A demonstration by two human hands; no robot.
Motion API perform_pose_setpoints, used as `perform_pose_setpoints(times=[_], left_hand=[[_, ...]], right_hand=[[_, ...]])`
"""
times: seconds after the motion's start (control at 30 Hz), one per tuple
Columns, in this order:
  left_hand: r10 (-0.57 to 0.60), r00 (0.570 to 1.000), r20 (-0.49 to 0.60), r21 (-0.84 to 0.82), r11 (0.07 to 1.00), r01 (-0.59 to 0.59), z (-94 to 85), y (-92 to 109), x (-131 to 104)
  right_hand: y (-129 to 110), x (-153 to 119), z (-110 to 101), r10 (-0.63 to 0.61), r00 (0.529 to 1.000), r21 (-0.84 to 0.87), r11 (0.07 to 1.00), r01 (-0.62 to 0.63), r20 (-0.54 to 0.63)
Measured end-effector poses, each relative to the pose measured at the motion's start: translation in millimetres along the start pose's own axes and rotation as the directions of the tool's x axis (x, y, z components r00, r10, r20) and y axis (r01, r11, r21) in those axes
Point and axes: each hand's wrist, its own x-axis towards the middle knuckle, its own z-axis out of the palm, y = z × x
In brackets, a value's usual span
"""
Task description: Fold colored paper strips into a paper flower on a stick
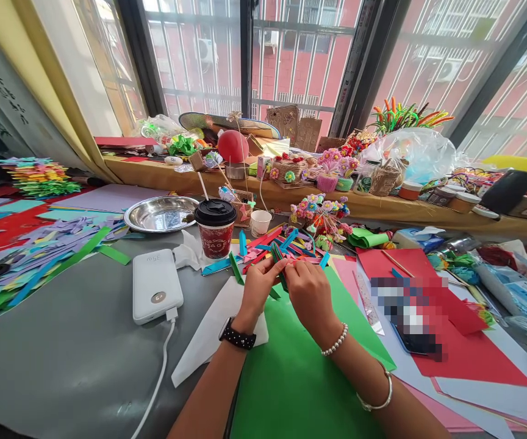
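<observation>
Above a large green sheet of paper (pixel 300 372), my left hand (pixel 258 288) pinches a small bundle of folded green paper strips (pixel 283 281). My right hand (pixel 311 294) closes on the other side of the same bundle, its fingers bent. The fingertips hide part of the strips. Just beyond both hands lies a pile of folded red, blue and green strips (pixel 263 246). Another green strip (pixel 235 268) sticks up left of my left hand. Crumpled white tissue paper (pixel 215 332) lies partly under my left wrist.
Left of my hands are a white power bank (pixel 157 286) with its cable, a lidded paper cup (pixel 216 238) and a metal dish (pixel 160 213). Cut strips (pixel 62 256) cover the far left. Red paper (pixel 469 360), a ruler (pixel 368 302) and a phone (pixel 412 341) lie right.
</observation>
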Motion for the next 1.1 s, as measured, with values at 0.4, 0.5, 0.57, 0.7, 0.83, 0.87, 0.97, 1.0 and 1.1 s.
perform_pose_setpoints(times=[0.4, 0.5, 0.57, 0.7, 0.83, 0.87, 0.97, 1.0, 1.1], left_hand=[[-0.002, 0.999, -0.034, -0.008, 1.000, 0.001, -3.4, -4, 5], [0.011, 0.998, -0.058, 0.024, 1.000, -0.010, -5.2, -8, 7], [0.037, 0.996, -0.077, 0.081, 0.996, -0.031, -6.8, -10, 8], [0.099, 0.994, -0.044, 0.233, 0.969, -0.086, -8.4, -12, 8], [0.143, 0.990, 0.018, 0.338, 0.931, -0.141, -5.3, -10, 6], [0.162, 0.986, 0.032, 0.371, 0.914, -0.162, -4.1, -9, 5], [0.235, 0.971, 0.053, 0.483, 0.845, -0.231, -1.0, -8, 2], [0.254, 0.966, 0.055, 0.517, 0.820, -0.245, -0.3, -8, 1], [0.281, 0.957, 0.073, 0.582, 0.767, -0.270, 1.1, -7, -1]], right_hand=[[2, 1, 5, 0.004, 0.994, 0.123, 0.992, -0.017, 0.106], [7, 4, 4, 0.027, 0.981, 0.257, 0.963, -0.078, 0.193], [15, 7, 3, 0.036, 0.968, 0.390, 0.911, -0.134, 0.248], [35, 13, 3, 0.080, 0.958, 0.631, 0.737, -0.242, 0.274], [46, 14, 8, 0.254, 0.924, 0.761, 0.525, -0.381, 0.287], [46, 14, 10, 0.272, 0.911, 0.776, 0.483, -0.407, 0.309], [41, 12, 14, 0.293, 0.894, 0.772, 0.457, -0.441, 0.338], [39, 11, 16, 0.299, 0.895, 0.762, 0.474, -0.441, 0.331], [36, 9, 19, 0.315, 0.891, 0.737, 0.504, -0.450, 0.328]])
